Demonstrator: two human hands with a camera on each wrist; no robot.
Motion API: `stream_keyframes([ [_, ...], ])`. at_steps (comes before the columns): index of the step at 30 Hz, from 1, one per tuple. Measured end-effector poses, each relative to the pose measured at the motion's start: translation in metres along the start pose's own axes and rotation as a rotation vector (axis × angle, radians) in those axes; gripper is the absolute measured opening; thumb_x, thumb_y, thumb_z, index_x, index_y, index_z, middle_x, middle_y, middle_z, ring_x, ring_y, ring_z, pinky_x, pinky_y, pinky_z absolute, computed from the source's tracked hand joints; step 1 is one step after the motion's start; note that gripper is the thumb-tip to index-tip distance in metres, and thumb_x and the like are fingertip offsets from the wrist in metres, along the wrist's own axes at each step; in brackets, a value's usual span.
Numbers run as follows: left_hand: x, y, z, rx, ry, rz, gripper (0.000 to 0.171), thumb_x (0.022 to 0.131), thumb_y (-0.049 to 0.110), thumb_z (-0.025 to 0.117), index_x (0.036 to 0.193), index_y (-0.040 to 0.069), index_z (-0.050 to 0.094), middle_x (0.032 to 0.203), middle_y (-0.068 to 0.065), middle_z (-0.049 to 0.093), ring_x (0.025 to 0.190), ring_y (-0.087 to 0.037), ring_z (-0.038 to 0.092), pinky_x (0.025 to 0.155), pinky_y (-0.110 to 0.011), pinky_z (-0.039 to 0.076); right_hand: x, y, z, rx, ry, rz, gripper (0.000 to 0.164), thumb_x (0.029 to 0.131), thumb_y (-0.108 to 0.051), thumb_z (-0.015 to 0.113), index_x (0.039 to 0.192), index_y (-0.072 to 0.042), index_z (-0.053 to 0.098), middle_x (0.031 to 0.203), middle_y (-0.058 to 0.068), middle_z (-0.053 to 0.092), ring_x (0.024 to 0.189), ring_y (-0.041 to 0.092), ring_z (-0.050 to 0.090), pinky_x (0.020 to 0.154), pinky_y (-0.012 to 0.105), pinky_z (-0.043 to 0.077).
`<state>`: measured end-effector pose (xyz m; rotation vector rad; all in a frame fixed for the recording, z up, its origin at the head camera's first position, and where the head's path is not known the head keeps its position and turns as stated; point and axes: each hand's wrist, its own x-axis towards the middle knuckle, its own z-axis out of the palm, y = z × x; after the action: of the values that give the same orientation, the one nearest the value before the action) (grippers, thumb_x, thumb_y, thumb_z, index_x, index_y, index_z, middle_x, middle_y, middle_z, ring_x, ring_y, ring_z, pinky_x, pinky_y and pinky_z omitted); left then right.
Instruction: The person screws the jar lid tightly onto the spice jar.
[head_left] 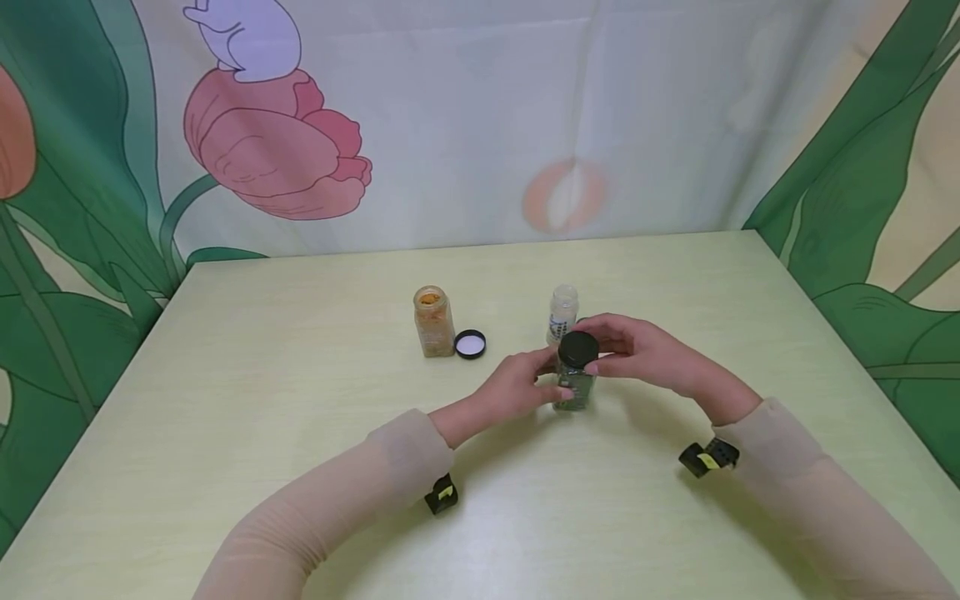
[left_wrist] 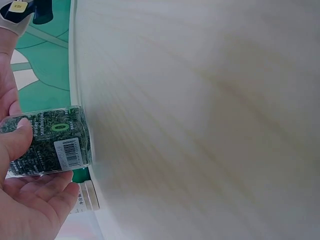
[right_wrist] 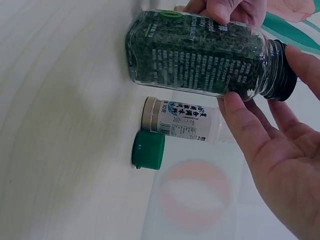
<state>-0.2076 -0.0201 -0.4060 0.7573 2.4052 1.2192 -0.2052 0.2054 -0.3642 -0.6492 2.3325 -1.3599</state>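
A glass jar of dried parsley (head_left: 576, 388) with a black lid (head_left: 578, 348) stands upright between the two hands. My left hand (head_left: 517, 382) grips its body, the thumb across the label in the left wrist view. Fingers of my right hand (head_left: 648, 354) are curled around the lid and neck. Whether the jar's base touches the table is unclear. Just behind it is a small clear seasoning bottle (right_wrist: 185, 120) without a cap, and beside that bottle a green cap (right_wrist: 148, 150) sits on the table.
Left of the hands an uncapped glass jar of orange-brown seasoning (head_left: 435, 329) stands on the pale table (head_left: 262, 358). A black cap (head_left: 470, 344) lies beside it, its white inside facing up. A printed curtain (head_left: 450, 125) hangs behind the table.
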Motion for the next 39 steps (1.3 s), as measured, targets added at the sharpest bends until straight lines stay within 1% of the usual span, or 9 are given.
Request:
stream_keyframes([
  [5,0.0005,-0.0006,-0.0001,-0.002,-0.001,0.002,0.058,0.097,0.015,0.071,0.150,0.005,0.050,0.145,-0.017,0.062,0.138,-0.033,0.059,0.117,-0.047,0.047,0.0008,-0.0005,0.0024,-0.008,0.018,-0.009,0.049,0.096,-0.001,0.067,0.142,0.004,0.048,0.139,0.028,0.061,0.131,0.041,0.059,0.098,0.021,0.055],
  [11,0.0001,-0.0004,-0.0007,-0.004,-0.005,0.002,0.059,0.097,0.015,0.071,0.151,0.004,0.049,0.145,-0.018,0.062,0.138,-0.034,0.058,0.117,-0.047,0.047,0.0004,-0.0017,0.0026,0.003,0.023,0.009,0.050,0.096,-0.001,0.068,0.141,0.005,0.048,0.139,0.028,0.060,0.130,0.042,0.059,0.096,0.021,0.056],
  [15,0.0005,-0.0007,-0.0002,-0.003,-0.003,0.006,0.059,0.097,0.015,0.071,0.151,0.004,0.049,0.145,-0.018,0.062,0.137,-0.034,0.059,0.117,-0.048,0.047,0.0000,-0.0002,-0.0007,-0.007,-0.008,0.025,0.055,0.096,-0.005,0.069,0.145,0.002,0.045,0.144,0.026,0.058,0.136,0.042,0.056,0.102,0.029,0.056],
  [19,0.0008,-0.0006,0.0001,-0.006,0.000,0.004,0.059,0.097,0.015,0.072,0.150,0.004,0.049,0.144,-0.018,0.062,0.137,-0.034,0.059,0.117,-0.048,0.047,-0.0004,0.0009,-0.0042,-0.025,-0.042,0.006,0.055,0.098,-0.007,0.066,0.149,-0.001,0.044,0.148,0.024,0.056,0.140,0.043,0.053,0.109,0.040,0.053],
  [21,0.0006,-0.0005,0.0000,-0.003,0.002,0.003,0.059,0.097,0.015,0.072,0.150,0.004,0.050,0.144,-0.018,0.062,0.137,-0.034,0.059,0.117,-0.048,0.047,-0.0004,0.0006,-0.0047,-0.029,-0.050,-0.007,0.053,0.099,-0.008,0.065,0.149,-0.001,0.045,0.148,0.024,0.056,0.141,0.043,0.052,0.110,0.040,0.051],
  [26,0.0000,0.0002,-0.0005,0.006,0.002,0.003,0.058,0.097,0.016,0.071,0.150,0.005,0.050,0.144,-0.018,0.063,0.137,-0.033,0.059,0.116,-0.048,0.047,-0.0004,-0.0012,-0.0036,-0.028,-0.039,-0.012,0.050,0.099,-0.007,0.064,0.146,0.001,0.047,0.146,0.024,0.057,0.139,0.043,0.053,0.109,0.036,0.052],
  [34,0.0002,0.0008,-0.0006,0.007,0.002,0.000,0.058,0.097,0.016,0.071,0.150,0.005,0.050,0.144,-0.018,0.062,0.138,-0.033,0.059,0.117,-0.048,0.047,0.0007,0.0010,0.0001,-0.031,-0.003,-0.001,0.050,0.099,-0.007,0.066,0.144,0.001,0.048,0.143,0.025,0.058,0.135,0.043,0.057,0.106,0.039,0.055],
  [39,0.0003,0.0003,-0.0005,0.015,0.001,0.005,0.058,0.097,0.015,0.071,0.150,0.006,0.050,0.145,-0.017,0.062,0.137,-0.033,0.059,0.117,-0.047,0.047,0.0018,0.0039,0.0009,-0.015,0.015,0.012,0.049,0.097,-0.008,0.069,0.142,0.002,0.049,0.143,0.024,0.057,0.135,0.043,0.056,0.109,0.049,0.053],
])
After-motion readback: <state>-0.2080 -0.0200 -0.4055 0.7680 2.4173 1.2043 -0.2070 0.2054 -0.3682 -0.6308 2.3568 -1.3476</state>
